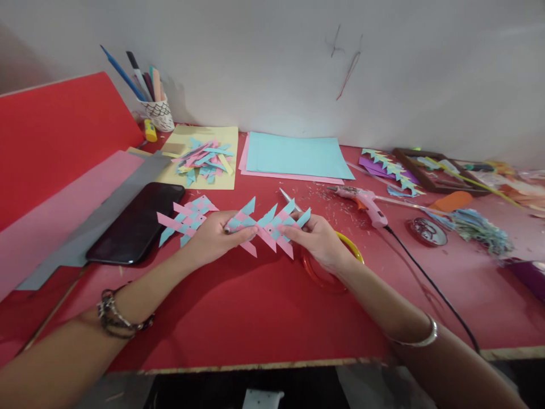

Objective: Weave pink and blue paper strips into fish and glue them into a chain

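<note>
Between thumb and fingers, my left hand [217, 237] grips a woven pink and blue paper fish [243, 218] with a small dark eye. My right hand [320, 238] pinches a second woven paper fish [277, 227] of the same colours. The two fish meet in the middle, above the red table; whether they are joined cannot be made out. Just left of my left hand lies another woven paper piece [187, 218], partly covered by the hand. Beneath my right hand rest scissors [313, 272] with red and yellow handles, their blades partly hidden.
A black phone [136, 224] lies to the left. Paper strips [206, 159] are heaped on a yellow sheet, beside blue sheets [298, 156]. On the right are a pink glue gun [366, 204] with a cord, a round container [427, 232] and a brown frame [443, 176]. A pen cup [159, 113] stands behind.
</note>
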### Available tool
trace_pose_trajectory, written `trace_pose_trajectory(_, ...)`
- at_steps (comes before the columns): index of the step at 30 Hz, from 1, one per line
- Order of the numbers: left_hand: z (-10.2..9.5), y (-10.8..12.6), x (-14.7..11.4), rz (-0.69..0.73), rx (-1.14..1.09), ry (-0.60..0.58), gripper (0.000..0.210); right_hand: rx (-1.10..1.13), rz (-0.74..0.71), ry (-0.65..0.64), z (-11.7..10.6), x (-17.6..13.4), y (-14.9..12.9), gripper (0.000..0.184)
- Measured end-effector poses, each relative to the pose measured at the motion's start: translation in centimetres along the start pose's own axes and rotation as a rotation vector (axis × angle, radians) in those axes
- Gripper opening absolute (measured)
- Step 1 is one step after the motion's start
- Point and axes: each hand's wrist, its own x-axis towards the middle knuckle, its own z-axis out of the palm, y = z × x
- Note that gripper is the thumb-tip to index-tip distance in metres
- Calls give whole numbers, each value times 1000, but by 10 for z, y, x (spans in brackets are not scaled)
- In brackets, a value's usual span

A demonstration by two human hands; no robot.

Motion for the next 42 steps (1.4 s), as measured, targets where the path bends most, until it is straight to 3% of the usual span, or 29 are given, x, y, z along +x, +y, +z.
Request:
trace_pose_trajectory(11,-1,1,0,-17,17,7,27,-222,-10,13,1,-2,-7,27)
trace_pose_trajectory(18,-1,-1,-1,-15,13,15,25,-180,-108,-6,-1,0,-1,22)
trace_pose_trajectory(42,0,-1,0,-10,-60,-65,30,-195,-98,2,1,-2,0,17)
